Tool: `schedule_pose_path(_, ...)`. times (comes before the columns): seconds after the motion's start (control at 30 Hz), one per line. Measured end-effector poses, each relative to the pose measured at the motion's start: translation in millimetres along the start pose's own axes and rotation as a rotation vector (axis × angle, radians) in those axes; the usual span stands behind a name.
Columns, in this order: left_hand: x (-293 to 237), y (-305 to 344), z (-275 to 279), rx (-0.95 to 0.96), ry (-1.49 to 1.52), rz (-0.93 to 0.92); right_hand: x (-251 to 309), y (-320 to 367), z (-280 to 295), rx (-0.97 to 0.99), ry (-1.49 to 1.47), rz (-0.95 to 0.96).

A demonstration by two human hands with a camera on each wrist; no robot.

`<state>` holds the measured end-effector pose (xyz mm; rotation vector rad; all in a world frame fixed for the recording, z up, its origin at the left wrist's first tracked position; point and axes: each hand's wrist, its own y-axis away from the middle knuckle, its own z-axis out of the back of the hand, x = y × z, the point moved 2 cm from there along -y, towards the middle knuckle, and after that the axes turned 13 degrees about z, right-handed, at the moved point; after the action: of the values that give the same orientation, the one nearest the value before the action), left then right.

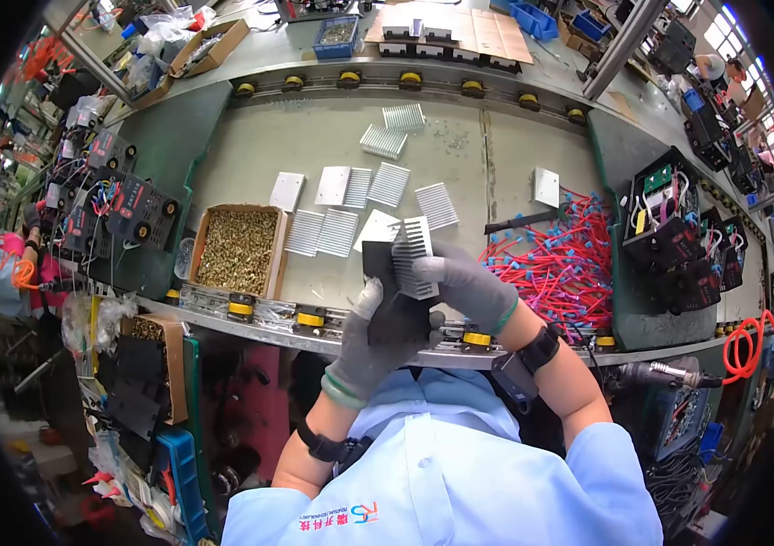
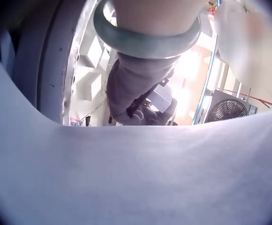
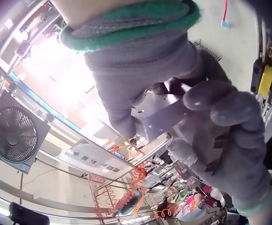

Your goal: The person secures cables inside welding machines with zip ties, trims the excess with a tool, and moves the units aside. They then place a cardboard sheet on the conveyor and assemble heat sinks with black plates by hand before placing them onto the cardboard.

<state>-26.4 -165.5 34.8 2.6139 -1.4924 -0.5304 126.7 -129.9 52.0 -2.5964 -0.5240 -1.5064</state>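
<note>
The person holds two parts together in front of the chest, above the near edge of the work table [image 1: 487,155]. The left hand [image 1: 364,341], in a grey glove, grips a black plate [image 1: 385,300] from below, with the thumb up along its left side and the fingers curled behind it. The right hand [image 1: 464,284], also in a grey glove, holds a ribbed metal heat sink [image 1: 414,259] from the right side, and its fingers are bent around the edge. The heat sink lies against the upper right part of the black plate, touching it, and the ribs face the head camera. In the right wrist view the two gloves are close together around the metal part, with the fingertips of both hands on it. In the left wrist view a light sleeve covers most of the picture, so the grip is hard to see there. On the table behind the hands lie more heat sinks [image 1: 341,227] in loose rows. To their left stands a cardboard box of screws [image 1: 237,250]. To the right of the hands there is a heap of red wires [image 1: 555,264] with blue ends.
</note>
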Motion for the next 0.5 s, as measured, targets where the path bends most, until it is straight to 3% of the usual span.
schedule_pose_path(0.03, 0, -3, 2, 0.014, -0.022, -0.015, 3, -2, 1, -0.046, 0.165, -0.043)
schedule_pose_path(0.07, 1, 0, 4, -0.160, -0.089, -0.069, 12, -4, -1, -0.125, 0.346, 0.045)
schedule_pose_path(0.1, -1, -3, 23, -0.175, -0.024, -0.084, 15, -7, 7, -0.182, 0.564, 0.144)
schedule_pose_path(0.17, -6, -6, 42, -0.288, 0.060, -0.120, 11, -13, 14, -0.338, 0.469, 0.186)
schedule_pose_path(0.2, -7, -10, 43, -0.291, 0.058, -0.106, 23, -9, 5, -0.309, 0.562, 0.013)
schedule_pose_path(0.23, -6, -17, 43, -0.253, -0.023, -0.120, 17, -8, 2, -0.323, 0.558, 0.012)
schedule_pose_path(0.3, -1, -29, 34, -0.208, -0.101, -0.118, 6, -7, -11, -0.417, 1.106, 0.111)
schedule_pose_path(0.37, 0, -35, 14, -0.303, -0.124, -0.204, 11, -10, -22, -0.383, 1.093, 0.104)
schedule_pose_path(0.47, -2, -33, 16, -0.238, -0.018, -0.145, 19, -18, -27, -0.096, 1.291, -0.031)
schedule_pose_path(0.5, -3, -31, 18, -0.196, 0.047, -0.101, 18, -19, -26, -0.095, 1.288, -0.035)
